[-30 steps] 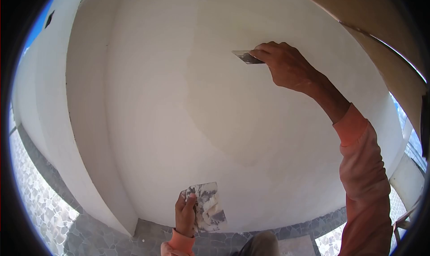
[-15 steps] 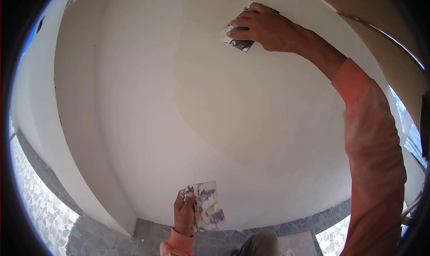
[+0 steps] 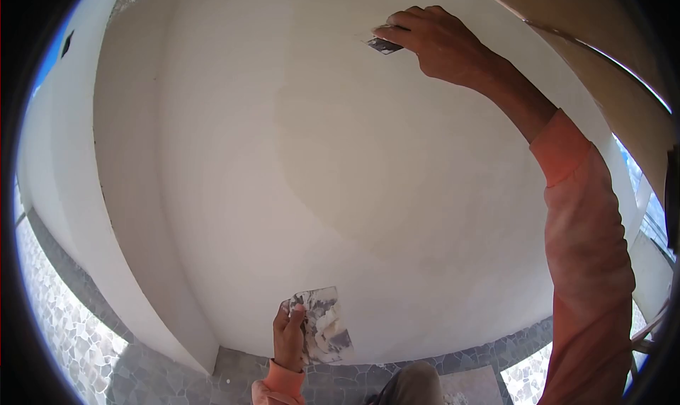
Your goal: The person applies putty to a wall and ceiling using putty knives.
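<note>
My right hand [image 3: 443, 47] is raised high on the pale wall [image 3: 219, 207], its fingers closed round a dark putty scraper [image 3: 384, 47] smeared with white filler. The scraper's blade lies tilted close against the wall, and my fingers hide much of it. Low in the view, my left hand [image 3: 287, 340] grips a flat, dark putty plate [image 3: 327, 326] by its left edge, thumb on top. Thick white filler coats that plate's face. Between the hands, a darker, yellowish coated patch [image 3: 347, 150] spreads over the wall.
A projecting wall edge [image 3: 134, 214] runs down the left side. Grey stone-patterned flooring [image 3: 163, 380] lies below, with my knee [image 3: 414, 385] and a flat slab [image 3: 473, 387] at the bottom. A brown surface [image 3: 602, 58] slopes across the upper right.
My right hand has shifted slightly right and turned, so less of the scraper's blade shows. My left hand and its plate stay almost where they were.
</note>
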The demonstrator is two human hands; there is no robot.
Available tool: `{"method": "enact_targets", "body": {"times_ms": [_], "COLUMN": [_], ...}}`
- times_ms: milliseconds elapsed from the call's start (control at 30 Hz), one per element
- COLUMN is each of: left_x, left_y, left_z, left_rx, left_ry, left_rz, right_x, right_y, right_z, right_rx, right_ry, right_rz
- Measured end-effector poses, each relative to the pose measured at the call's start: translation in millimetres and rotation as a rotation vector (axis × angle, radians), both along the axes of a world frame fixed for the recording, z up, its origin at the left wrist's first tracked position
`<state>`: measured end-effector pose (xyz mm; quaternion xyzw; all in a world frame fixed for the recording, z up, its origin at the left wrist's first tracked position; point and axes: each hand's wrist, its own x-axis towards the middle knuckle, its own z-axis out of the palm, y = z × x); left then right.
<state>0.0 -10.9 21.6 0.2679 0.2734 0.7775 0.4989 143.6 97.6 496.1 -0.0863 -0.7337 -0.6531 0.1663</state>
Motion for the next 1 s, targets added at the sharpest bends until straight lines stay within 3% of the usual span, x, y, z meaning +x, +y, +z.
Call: {"method": "enact_targets", "body": {"times_ms": [133,300,367,400,500,567,633,733,900,967,1000], "left_x": [0.7,-1.1,-1.2,-0.9,0.5,0.4,1.0,0.5,-2.5,-0.1,-0.3], "left_y": [-1.3,2.0,1.9,0.4,-1.9,-1.5,-0.5,2.0,4.1,2.2,2.2], "left_z": [2.6,-4.9,-6.0,-3.9,0.6,-0.2,-1.4,-5.7,-12.1,-7.0,-7.7], "left_rx": [-0.003,0.012,0.025,0.02,0.01,0.011,0.008,0.007,0.005,0.019,0.016], "left_ry": [-0.007,0.01,0.007,0.003,-0.001,0.002,0.015,0.013,0.035,0.012,0.022], "left_rz": [0.012,0.006,0.007,0.008,0.007,0.006,0.028,0.029,0.023,0.029,0.035], "right_x": [-22.0,5.3,17.0,20.2,22.5,20.0,19.6,6.7,-23.1,-21.1,-18.6], "right_y": [21.0,32.4,29.8,21.8,11.2,4.4,9.4,19.9,29.5,37.6,33.9], "right_z": [-0.6,-66.8,-84.0,-87.7,-78.9,-56.1,-30.4,-17.5,-66.9,-94.0,-102.8], "right_rx": [-0.007,0.124,0.076,-0.077,-0.262,-0.232,-0.155,-0.16,-0.057,0.105,0.041], "right_ry": [0.091,-0.004,-0.081,-0.09,0.053,0.311,0.502,0.58,0.32,0.176,0.138], "right_rz": [0.0,0.025,0.052,-0.024,0.096,0.128,0.013,-0.11,-0.003,0.052,0.045]}}
